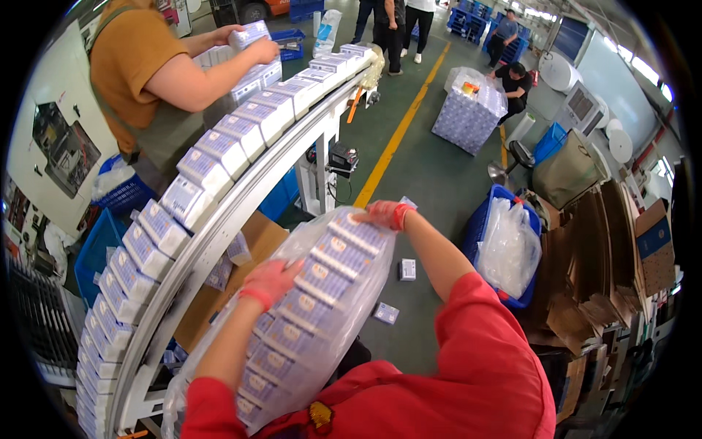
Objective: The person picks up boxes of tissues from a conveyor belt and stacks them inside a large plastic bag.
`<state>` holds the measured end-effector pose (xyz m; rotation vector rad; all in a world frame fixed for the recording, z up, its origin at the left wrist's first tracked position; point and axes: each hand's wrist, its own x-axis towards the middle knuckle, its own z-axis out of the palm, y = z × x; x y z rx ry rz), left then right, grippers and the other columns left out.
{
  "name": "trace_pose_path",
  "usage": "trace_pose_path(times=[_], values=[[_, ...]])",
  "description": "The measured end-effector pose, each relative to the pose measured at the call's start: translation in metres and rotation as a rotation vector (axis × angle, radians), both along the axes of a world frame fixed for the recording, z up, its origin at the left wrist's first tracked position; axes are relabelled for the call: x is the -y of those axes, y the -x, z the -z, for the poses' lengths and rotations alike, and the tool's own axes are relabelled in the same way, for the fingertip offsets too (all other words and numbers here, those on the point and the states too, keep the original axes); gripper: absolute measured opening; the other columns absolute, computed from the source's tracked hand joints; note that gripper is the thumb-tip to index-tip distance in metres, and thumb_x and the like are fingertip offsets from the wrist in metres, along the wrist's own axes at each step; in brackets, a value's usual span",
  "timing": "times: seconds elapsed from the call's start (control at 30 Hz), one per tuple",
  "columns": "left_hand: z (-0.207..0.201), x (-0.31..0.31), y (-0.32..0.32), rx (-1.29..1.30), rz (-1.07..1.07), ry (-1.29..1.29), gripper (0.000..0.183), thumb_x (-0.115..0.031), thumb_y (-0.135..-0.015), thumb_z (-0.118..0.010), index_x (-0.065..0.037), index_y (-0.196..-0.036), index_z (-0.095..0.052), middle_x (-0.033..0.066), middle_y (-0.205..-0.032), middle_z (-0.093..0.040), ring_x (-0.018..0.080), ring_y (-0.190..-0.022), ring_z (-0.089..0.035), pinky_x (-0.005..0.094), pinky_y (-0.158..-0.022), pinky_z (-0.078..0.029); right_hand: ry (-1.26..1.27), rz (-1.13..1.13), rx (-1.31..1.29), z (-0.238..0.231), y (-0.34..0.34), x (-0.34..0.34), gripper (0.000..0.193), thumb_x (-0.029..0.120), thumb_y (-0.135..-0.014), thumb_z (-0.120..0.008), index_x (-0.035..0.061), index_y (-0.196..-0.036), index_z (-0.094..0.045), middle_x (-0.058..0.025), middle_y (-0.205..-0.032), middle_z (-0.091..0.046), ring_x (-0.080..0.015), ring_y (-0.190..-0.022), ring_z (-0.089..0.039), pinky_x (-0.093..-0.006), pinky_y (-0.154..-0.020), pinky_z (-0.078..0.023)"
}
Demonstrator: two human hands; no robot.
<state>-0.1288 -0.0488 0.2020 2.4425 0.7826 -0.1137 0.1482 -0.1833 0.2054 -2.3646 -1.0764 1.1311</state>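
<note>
A long clear plastic bag [375, 272] filled with rows of blue-and-white packs stands tilted against my body. Over its left side lies my left hand [270, 284], in a thin red glove, with the fingers stretched out on the film. My right hand [386, 216], gloved the same way, is closed on the top end of the bag. On my left, a curved conveyor [241, 194] carries a line of similar packs [213, 154]. Across it, a co-worker's hands [259, 45] hold another pack. My thumbs are partly hard to make out.
Loose small packs [386, 313] lie on the green floor beside the bag. A blue basket [477, 238] of clear plastic stands to the right, near stacked flat cardboard [592, 256]. Ahead, a person crouches by a large wrapped bundle [468, 121]. An open carton [252, 245] sits beneath the conveyor.
</note>
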Motion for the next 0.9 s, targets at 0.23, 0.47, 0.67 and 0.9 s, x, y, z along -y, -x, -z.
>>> trace_pose_path(times=[0.23, 0.47, 0.67, 0.9], values=[[0.086, 0.006, -0.114, 0.162, 0.239, -0.006, 0.062, -0.051, -0.075, -0.047, -0.003, -0.114, -0.046, 0.0191, -0.105, -0.053, 0.0299, -0.098, -0.051, 0.0335, -0.086, -0.038, -0.470, 0.011, -0.271, 0.003, 0.004, 0.005, 0.041, 0.033, -0.061, -0.068, -0.0003, -0.082, -0.056, -0.0099, -0.078, -0.057, -0.0200, -0.075, -0.055, -0.0271, -0.066, -0.043], [0.023, 0.066, -0.098, -0.020, -0.014, 0.346, 0.076, -0.057, -0.066, -0.055, -0.007, -0.121, -0.040, 0.0191, -0.110, -0.050, 0.0304, -0.103, -0.047, 0.0348, -0.088, -0.036, -0.940, 0.276, -0.451, -0.086, -0.014, 0.027, 0.012, 0.005, -0.059, -0.062, 0.0054, -0.062, -0.051, 0.0023, -0.055, -0.045, -0.0068, -0.046, -0.040, -0.0200, -0.044, -0.031], [0.009, 0.052, -0.046, -0.050, 0.069, 0.349, 0.070, -0.055, -0.075, -0.044, -0.004, -0.122, -0.036, 0.0242, -0.120, -0.039, 0.0341, -0.113, -0.037, 0.0360, -0.094, -0.029, -1.126, 0.282, 0.142, -0.137, 0.017, 0.038, 0.008, 0.006, -0.062, -0.056, 0.0046, -0.067, -0.051, 0.0011, -0.061, -0.048, -0.0070, -0.053, -0.043, -0.0205, -0.047, -0.033], [-0.016, -0.004, 0.195, 0.000, -0.447, -0.315, 0.061, -0.031, -0.078, -0.052, -0.011, -0.129, -0.025, 0.0164, -0.121, -0.041, 0.0329, -0.110, -0.039, 0.0367, -0.092, -0.031, -0.656, -1.156, 0.273, -0.102, 0.167, -0.008, 0.034, 0.032, -0.072, -0.056, 0.0055, -0.094, -0.055, -0.0109, -0.085, -0.055, -0.0233, -0.085, -0.053, -0.0361, -0.073, -0.042]])
